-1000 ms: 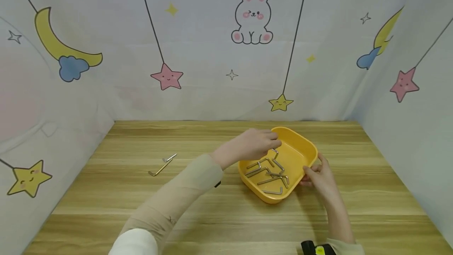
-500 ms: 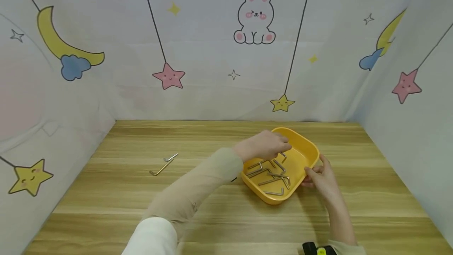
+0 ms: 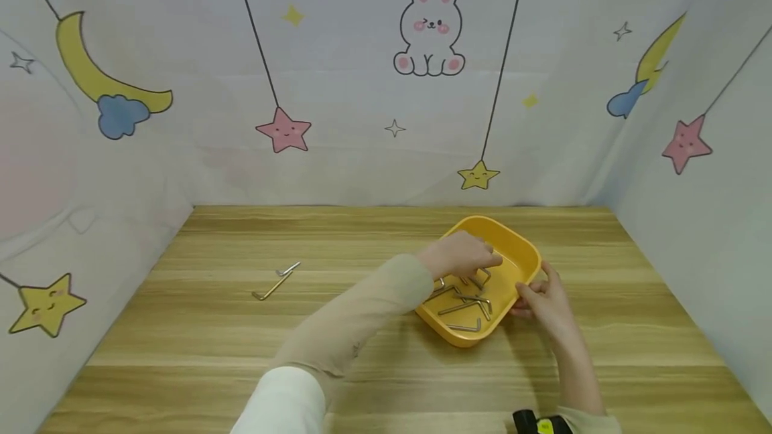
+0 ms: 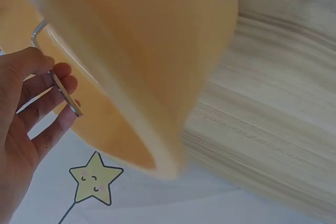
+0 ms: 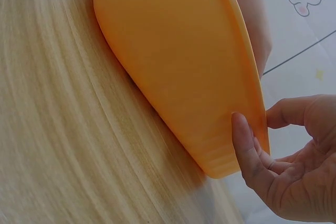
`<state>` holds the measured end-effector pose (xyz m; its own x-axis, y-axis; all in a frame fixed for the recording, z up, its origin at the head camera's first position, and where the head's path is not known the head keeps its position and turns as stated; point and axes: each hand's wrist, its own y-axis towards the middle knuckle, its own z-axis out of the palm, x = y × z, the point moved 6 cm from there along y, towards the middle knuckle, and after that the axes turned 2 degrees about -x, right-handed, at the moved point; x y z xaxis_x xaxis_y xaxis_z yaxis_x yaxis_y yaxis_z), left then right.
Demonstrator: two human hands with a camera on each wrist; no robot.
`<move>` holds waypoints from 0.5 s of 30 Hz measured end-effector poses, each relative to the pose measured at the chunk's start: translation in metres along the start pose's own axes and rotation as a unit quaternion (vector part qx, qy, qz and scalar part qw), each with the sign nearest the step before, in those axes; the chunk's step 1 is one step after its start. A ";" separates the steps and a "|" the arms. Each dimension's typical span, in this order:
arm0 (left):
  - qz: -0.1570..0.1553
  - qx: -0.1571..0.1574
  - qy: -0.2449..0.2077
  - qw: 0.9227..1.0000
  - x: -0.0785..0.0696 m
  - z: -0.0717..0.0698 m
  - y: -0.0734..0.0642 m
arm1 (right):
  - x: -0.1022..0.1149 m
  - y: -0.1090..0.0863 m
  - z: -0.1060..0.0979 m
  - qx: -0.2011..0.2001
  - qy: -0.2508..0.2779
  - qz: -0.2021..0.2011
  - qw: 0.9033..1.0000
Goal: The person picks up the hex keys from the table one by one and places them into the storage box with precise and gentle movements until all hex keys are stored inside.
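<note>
A yellow plastic tray (image 3: 512, 243) sits right of centre on the wooden table. My left hand (image 3: 461, 254) reaches down into it. In the left wrist view, that hand's thumb and fingers pinch a bent metal hex key (image 4: 65, 93) inside the tray's rim. Several other silver hex keys (image 3: 460, 309) lie loosely crossed on the tray floor, some hidden behind the left hand. My right hand (image 3: 547, 303) grips the tray's right side. The right wrist view shows its fingers on both faces of the tray wall (image 5: 184, 66).
Left of the tray, a gold-toned hex key (image 3: 275, 284) and a smaller silver one (image 3: 291, 268) lie close together on the table (image 3: 181, 333). A white cloth (image 3: 344, 173) with printed stars and a rabbit hangs around the back and sides.
My left hand has moved right and a little nearer inside the tray, over more of the hex keys. The right hand keeps its grip on the tray, which stays in place.
</note>
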<state>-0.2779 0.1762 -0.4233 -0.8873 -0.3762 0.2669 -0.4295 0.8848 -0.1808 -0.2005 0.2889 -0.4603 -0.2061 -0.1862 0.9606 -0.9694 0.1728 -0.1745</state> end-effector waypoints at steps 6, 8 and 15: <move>0.014 0.001 0.018 1.000 -0.007 0.001 0.003 | 0.002 0.001 0.002 -0.002 0.000 0.001 1.000; 0.019 -0.003 0.022 1.000 -0.011 0.000 0.004 | 0.002 0.000 0.002 -0.003 -0.001 0.003 1.000; 0.021 -0.001 0.038 0.999 -0.019 -0.001 0.010 | 0.002 0.001 0.000 -0.005 0.001 -0.003 1.000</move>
<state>-0.2654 0.1918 -0.4293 -0.8897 -0.3162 0.3294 -0.3910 0.9001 -0.1921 -0.2015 0.2883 -0.4589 -0.2007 -0.1846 0.9621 -0.9689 0.1823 -0.1672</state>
